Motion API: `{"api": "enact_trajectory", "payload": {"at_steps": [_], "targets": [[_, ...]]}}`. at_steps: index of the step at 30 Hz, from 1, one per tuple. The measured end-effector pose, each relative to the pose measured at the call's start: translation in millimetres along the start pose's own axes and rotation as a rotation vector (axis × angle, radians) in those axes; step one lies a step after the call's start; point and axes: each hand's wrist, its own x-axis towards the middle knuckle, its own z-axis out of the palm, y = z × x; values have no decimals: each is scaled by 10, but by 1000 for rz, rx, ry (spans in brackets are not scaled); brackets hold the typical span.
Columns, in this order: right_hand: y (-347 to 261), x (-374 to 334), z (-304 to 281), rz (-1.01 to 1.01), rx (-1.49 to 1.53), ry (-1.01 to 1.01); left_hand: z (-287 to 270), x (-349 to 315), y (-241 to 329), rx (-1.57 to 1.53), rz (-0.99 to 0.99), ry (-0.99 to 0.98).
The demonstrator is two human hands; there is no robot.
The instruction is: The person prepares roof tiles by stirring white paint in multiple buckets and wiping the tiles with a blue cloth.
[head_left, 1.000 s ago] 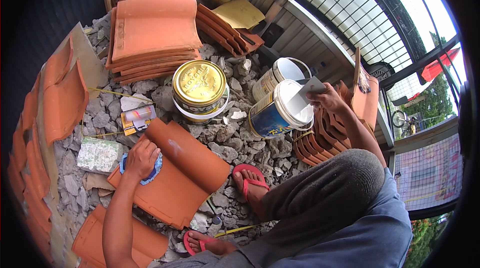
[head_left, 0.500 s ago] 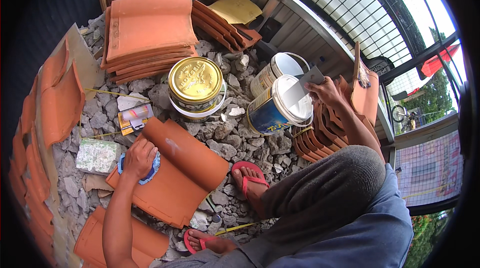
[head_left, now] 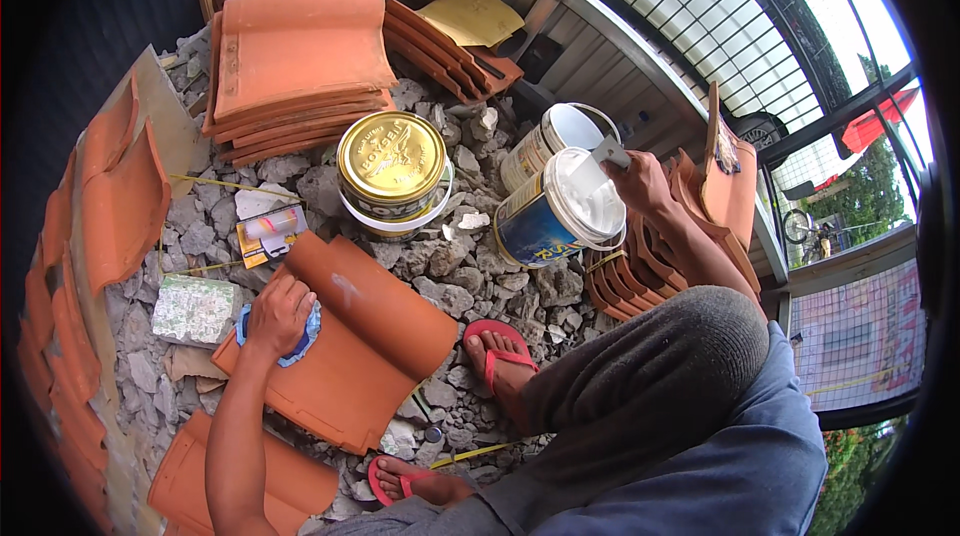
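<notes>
My left hand [head_left: 281, 317] is closed with its knuckles up over a crumpled blue cloth [head_left: 302, 344], which lies on an orange clay roof tile [head_left: 340, 388] in front of me. Much of the cloth is hidden under the fingers. On the right, my right hand [head_left: 645, 184] grips a putty knife [head_left: 610, 153]. Its flat metal blade points down into an open white bucket [head_left: 520, 226] with a blue label, and the blade's lower part is lost against white material inside. The handle is mostly hidden in my fingers.
Grey rubble [head_left: 450, 271] covers the ground. A gold-lidded can [head_left: 392, 161] stands at centre, a second bucket [head_left: 530, 151] behind the labelled one. Stacked tiles [head_left: 300, 56] rise at the back; more lean at right [head_left: 640, 281] and left [head_left: 125, 196]. A patterned block [head_left: 196, 311] lies left.
My right hand has shifted slightly left, and the putty knife's blade has gone lower into the labelled bucket. My left hand stays on the blue cloth.
</notes>
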Motion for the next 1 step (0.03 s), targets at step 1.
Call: {"api": "enact_trajectory", "payload": {"at_steps": [1], "targets": [[-9,-2,6,-60,-37,5,3,7,-6,5,-1,-7]]}}
